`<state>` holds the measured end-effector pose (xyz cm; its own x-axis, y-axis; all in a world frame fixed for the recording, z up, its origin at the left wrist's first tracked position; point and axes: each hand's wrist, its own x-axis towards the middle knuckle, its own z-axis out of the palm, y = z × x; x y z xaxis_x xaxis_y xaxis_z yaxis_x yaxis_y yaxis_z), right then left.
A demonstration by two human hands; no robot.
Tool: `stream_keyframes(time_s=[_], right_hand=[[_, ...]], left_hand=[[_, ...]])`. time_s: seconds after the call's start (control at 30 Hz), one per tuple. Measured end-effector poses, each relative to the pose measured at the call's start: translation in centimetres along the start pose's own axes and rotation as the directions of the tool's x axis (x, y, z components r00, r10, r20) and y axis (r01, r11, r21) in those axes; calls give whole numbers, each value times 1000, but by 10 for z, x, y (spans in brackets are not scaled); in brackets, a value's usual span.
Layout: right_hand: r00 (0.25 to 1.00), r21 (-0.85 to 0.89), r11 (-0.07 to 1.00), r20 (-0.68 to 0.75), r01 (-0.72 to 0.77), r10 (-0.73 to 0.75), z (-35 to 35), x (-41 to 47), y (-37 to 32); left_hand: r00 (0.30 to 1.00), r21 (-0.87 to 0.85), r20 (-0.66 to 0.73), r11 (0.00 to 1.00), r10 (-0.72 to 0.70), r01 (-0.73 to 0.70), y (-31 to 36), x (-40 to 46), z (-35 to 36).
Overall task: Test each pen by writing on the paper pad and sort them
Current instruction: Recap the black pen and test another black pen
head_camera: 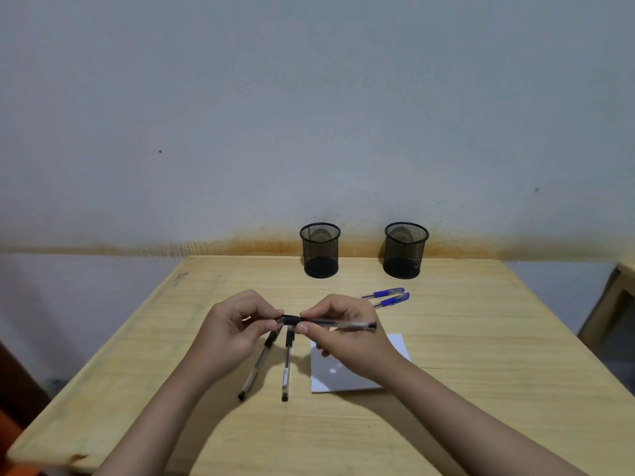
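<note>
Pens lie and hover across the middle of a pale wooden table (446, 424), seen from my head camera looking down; one black-capped pen (338, 322) is held level above the tabletop between both of my hands. My left hand (237, 329) has its fingers curled, thumb and fingertips pinching the pen's black cap end; my right hand (343, 334) is likewise curled, thumb and forefinger pinching the clear barrel just beside the cap, with the far end of the barrel sticking out to the right. I cannot tell whether the cap has come loose from the barrel.

Beneath my hands two more black pens rest on the table, well apart from the pots; the left black pen (256, 364) slants down to the left, the upright black pen (287, 367) runs nearly straight toward me; their upper ends sit close together under the held pen.

A white paper pad (347, 377) lies flat just to the right of them, partly covered by my right hand and wrist.

Beyond my right hand two blue pens (390, 296) lie side by side, near each other.

At the table's far edge, against the wall, stand two black mesh pots; the left mesh pot (320, 250) and the right mesh pot (405, 250) are upright and apart.
</note>
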<state>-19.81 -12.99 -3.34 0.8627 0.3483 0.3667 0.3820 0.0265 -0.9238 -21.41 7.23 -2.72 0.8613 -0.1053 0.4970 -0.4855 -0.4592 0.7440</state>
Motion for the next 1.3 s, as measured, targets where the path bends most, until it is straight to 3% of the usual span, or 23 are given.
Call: stream_keyframes(time_s=[0.1,0.2,0.4,0.6,0.73,0.97,1.17,1.3], right_hand=[[981,-14,1000,194,-17,20,0,5,-5],[927,35,976,323,-215,192,2,10,-2],[891,143,905,295,-400,346,29,18,11],[861,103,865,208,-491,464,52,37,20],[844,25,860,206,-510,494,68,54,20],[818,-156,840,190,-521,543,95,86,41],[700,-268,756,286,-597,654,107,99,43],[693,-365,740,276,-566,666,114,101,47]], left_hand=[[1000,1,17,1000,5,-5,-5,2,-10],[1000,-28,20,1000,-11,11,-13,0,-18],[991,-57,-17,990,-131,130,-36,-11,-23],[945,274,-72,905,-319,326,-75,-37,-49],[945,475,-22,829,-325,296,-106,-61,-63],[957,502,-46,822,-286,270,-112,-62,-61],[960,506,-59,821,-273,264,-115,-63,-59],[964,499,-71,828,-257,257,-115,-64,-58]])
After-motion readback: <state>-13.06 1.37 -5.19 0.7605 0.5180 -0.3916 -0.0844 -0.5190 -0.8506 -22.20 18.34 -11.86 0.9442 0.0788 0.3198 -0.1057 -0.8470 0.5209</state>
